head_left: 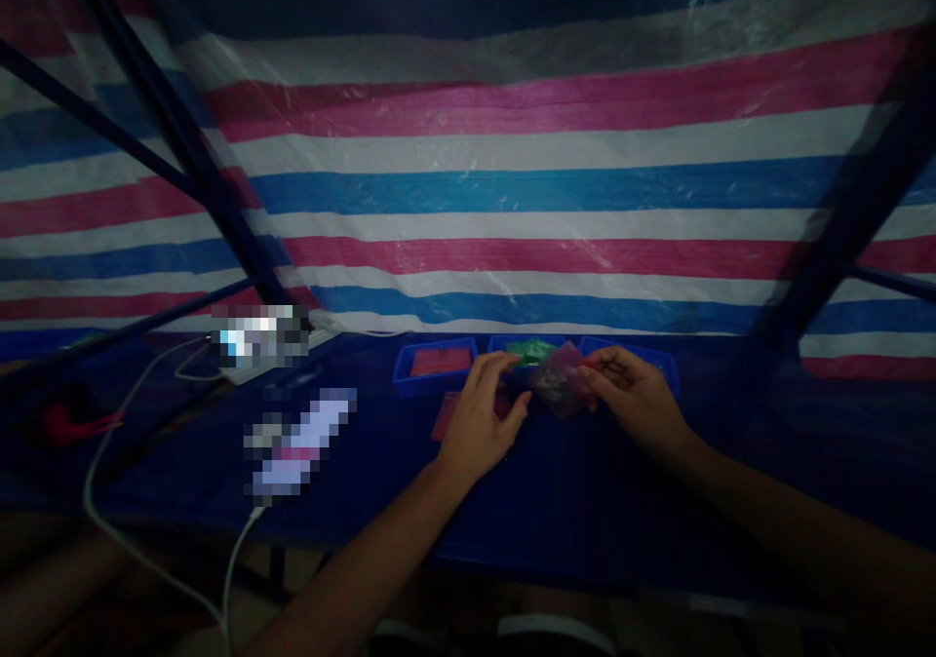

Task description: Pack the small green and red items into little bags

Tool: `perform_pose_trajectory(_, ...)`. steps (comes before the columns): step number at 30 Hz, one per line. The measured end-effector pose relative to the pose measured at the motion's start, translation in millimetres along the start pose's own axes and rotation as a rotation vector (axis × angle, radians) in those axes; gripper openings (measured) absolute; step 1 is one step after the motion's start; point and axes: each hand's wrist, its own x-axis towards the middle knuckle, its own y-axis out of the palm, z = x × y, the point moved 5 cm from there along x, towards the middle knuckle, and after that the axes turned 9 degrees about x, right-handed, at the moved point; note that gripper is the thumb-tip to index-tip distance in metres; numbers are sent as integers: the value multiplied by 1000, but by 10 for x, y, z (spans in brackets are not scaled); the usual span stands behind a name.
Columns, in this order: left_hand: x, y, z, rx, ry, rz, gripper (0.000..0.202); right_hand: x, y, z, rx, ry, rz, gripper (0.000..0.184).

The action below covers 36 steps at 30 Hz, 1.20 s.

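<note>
My right hand (630, 392) is closed on the edge of a small clear pinkish plastic bag (562, 380) with dark contents that I cannot make out. Just left of the bag, my left hand (479, 418) has its thumb and fingers apart, over a flat reddish packet (444, 417) lying on the table. Behind the hands stand blue trays. The left tray (399, 376) holds reddish packets (441, 361); green plastic bags (531, 352) show in the middle one, partly hidden by the pinkish bag. The right tray (669, 369) is mostly covered by my right hand.
A lit phone (307, 443) with a white cable (241, 540) lies left on the blue table (380, 501). Farther back is another blurred device (259, 335) on a white power strip (322, 337). Blue metal poles (175, 140) and a striped tarp (541, 189) stand behind.
</note>
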Motion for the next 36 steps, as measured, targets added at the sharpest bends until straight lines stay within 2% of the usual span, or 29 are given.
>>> perform_pose_trajectory(3, -34, 33, -92, 90, 97, 76, 32, -26, 9, -13, -55, -12, 24, 29)
perform_pose_trajectory(6, -89, 131, -168, 17, 130, 237, 58, -77, 88, -1, -69, -12, 109, 28)
perform_pose_trajectory(9, -124, 177, -195, -25, 112, 304, 86, -130, 198, 50, -113, -29, 223, 28)
perform_pose_trajectory(11, -134, 178, -196, 11, 122, 299, 85, -156, 256, 88, -139, -36, 291, 29)
perform_pose_trajectory(15, -135, 165, -175, 78, 137, 261, 65, -175, 292, 134, -120, -19, 352, 24)
perform_pose_trajectory(22, -90, 76, -183, 12, 123, 207, 32, -113, 191, 82, -222, -24, 245, 23)
perform_pose_trajectory(27, -100, -14, -227, -67, 194, 147, 24, -54, 138, -4, -233, -53, 192, 30)
perform_pose_trajectory(33, -132, -155, -260, -199, 284, 22, 25, -85, 221, -86, 40, 149, 284, 48)
perform_pose_trajectory(36, -118, -196, -246, -265, 239, 46, 29, -121, 266, -123, 239, 300, 303, 52)
